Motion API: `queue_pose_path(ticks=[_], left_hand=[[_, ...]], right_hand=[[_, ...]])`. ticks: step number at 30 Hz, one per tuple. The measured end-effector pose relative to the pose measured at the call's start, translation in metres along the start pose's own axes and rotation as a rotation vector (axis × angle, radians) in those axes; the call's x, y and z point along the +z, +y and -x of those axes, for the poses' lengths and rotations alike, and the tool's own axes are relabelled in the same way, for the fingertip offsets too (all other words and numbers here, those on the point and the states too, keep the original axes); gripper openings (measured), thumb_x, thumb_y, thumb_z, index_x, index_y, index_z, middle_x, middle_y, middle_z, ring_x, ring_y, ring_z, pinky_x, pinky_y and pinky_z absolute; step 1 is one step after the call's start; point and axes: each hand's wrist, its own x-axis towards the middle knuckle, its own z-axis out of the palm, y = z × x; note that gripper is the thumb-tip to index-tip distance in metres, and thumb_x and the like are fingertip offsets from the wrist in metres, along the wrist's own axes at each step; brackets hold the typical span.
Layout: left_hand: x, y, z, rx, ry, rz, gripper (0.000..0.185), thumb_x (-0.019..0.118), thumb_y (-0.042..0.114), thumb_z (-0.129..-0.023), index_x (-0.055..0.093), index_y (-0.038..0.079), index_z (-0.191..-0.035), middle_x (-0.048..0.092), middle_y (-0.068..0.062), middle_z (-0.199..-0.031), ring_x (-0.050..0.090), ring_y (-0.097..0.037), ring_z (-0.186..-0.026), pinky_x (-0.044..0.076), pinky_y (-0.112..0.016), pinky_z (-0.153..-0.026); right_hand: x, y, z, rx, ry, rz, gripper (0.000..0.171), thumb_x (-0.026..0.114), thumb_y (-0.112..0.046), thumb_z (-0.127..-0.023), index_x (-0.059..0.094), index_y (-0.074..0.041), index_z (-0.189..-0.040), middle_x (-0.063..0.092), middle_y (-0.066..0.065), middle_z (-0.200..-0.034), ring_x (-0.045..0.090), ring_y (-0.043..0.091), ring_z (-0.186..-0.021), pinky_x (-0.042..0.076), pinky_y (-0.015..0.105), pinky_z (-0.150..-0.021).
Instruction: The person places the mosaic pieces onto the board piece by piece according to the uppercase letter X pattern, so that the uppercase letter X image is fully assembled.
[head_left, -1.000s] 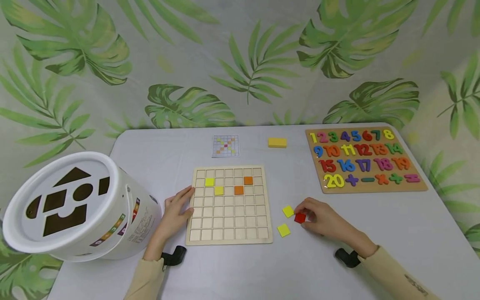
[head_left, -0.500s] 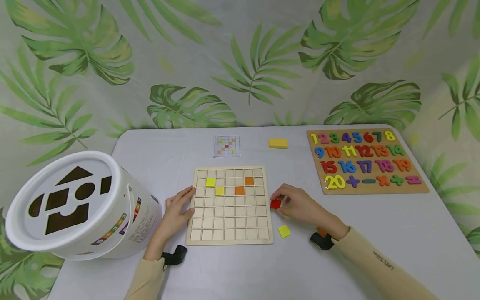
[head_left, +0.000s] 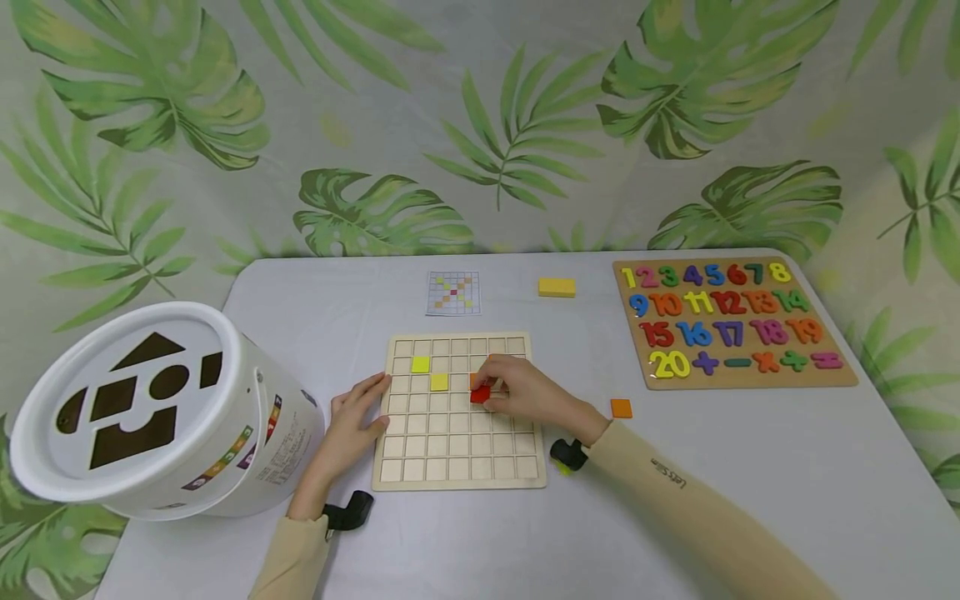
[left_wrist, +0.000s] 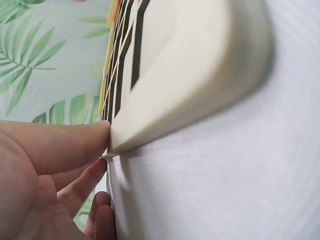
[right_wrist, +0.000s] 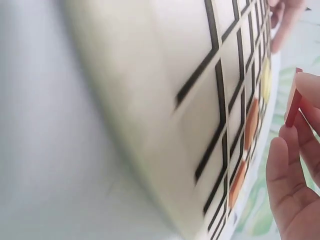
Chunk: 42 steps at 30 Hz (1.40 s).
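My right hand (head_left: 528,394) pinches a red square tile (head_left: 480,395) between thumb and fingers, over the wooden grid board (head_left: 459,472). The right wrist view shows the tile (right_wrist: 295,97) on edge, held above the board's surface. Two yellow tiles (head_left: 438,382) lie in cells at the board's upper left. Two orange tiles (right_wrist: 251,124) sit in cells too; in the head view my right hand mostly covers them. Along the board's left edge rests my left hand (head_left: 347,435), its fairly straight fingers and thumb touching the rim.
A pattern card (head_left: 453,293) and a yellow block (head_left: 557,287) lie behind the board. Right of it are an orange tile (head_left: 621,408) and a partly hidden yellow tile (head_left: 561,469). A number puzzle (head_left: 738,321) lies back right; a white bucket (head_left: 288,442) stands left.
My right hand has carried the red tile leftward from the table to over the board. An orange tile on the table, earlier covered by my arm, now shows. My left hand stays put.
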Motion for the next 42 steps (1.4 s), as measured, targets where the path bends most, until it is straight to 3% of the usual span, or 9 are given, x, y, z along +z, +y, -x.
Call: queue_pose_path(ticks=[6,13,22,28,35,42], left_hand=[[-0.001,0.000,0.000,-0.007,-0.001,-0.001,0.057,0.062,-0.008,-0.085,0.043,-0.008,-0.139,0.034,-0.023,-0.147,0.021,-0.041,-0.124,0.018,-0.051,-0.095],[-0.001,-0.001,0.001,0.005,0.000,-0.006,0.057,0.062,-0.007,-0.085,0.043,-0.008,-0.138,0.035,-0.023,-0.147,0.022,-0.041,-0.123,0.019,-0.050,-0.094],[-0.001,-0.001,0.000,0.005,-0.002,0.000,0.057,0.062,-0.007,-0.086,0.042,-0.008,-0.139,0.034,-0.022,-0.148,0.021,-0.041,-0.123,0.019,-0.051,-0.094],[-0.001,-0.001,-0.001,0.008,-0.002,0.000,0.057,0.061,-0.007,-0.085,0.042,-0.008,-0.139,0.034,-0.023,-0.148,0.021,-0.041,-0.123,0.019,-0.051,-0.094],[-0.001,-0.001,-0.001,0.014,-0.002,0.002,0.056,0.062,-0.007,-0.085,0.042,-0.009,-0.138,0.033,-0.024,-0.147,0.021,-0.042,-0.122,0.019,-0.051,-0.093],[-0.001,0.000,0.001,0.004,-0.007,0.002,0.057,0.061,-0.007,-0.086,0.041,-0.009,-0.139,0.033,-0.024,-0.148,0.021,-0.041,-0.123,0.019,-0.050,-0.094]], right_hand=[[0.014,-0.005,-0.017,-0.009,-0.055,0.040,0.018,0.071,-0.003,-0.082,0.068,-0.008,-0.099,0.062,-0.002,-0.099,0.054,0.014,-0.092,0.044,0.027,-0.082],[0.022,-0.009,-0.026,0.022,-0.093,0.072,0.020,0.069,0.001,-0.081,0.068,-0.009,-0.099,0.062,-0.002,-0.100,0.054,0.014,-0.088,0.045,0.026,-0.081],[0.023,-0.012,-0.027,0.039,-0.110,0.094,0.023,0.065,0.005,-0.080,0.070,-0.010,-0.097,0.060,-0.003,-0.099,0.052,0.014,-0.088,0.044,0.026,-0.080],[0.017,-0.010,-0.024,0.045,-0.111,0.044,0.023,0.063,0.005,-0.082,0.070,-0.009,-0.098,0.060,-0.002,-0.099,0.053,0.015,-0.086,0.044,0.027,-0.079],[-0.014,0.000,-0.003,0.079,-0.038,-0.064,0.019,0.065,0.001,-0.084,0.069,-0.005,-0.102,0.065,0.003,-0.098,0.055,0.016,-0.084,0.048,0.027,-0.073],[-0.047,0.020,0.050,0.156,0.060,-0.034,0.020,0.066,0.002,-0.085,0.068,-0.003,-0.104,0.066,0.007,-0.098,0.055,0.019,-0.086,0.050,0.033,-0.074]])
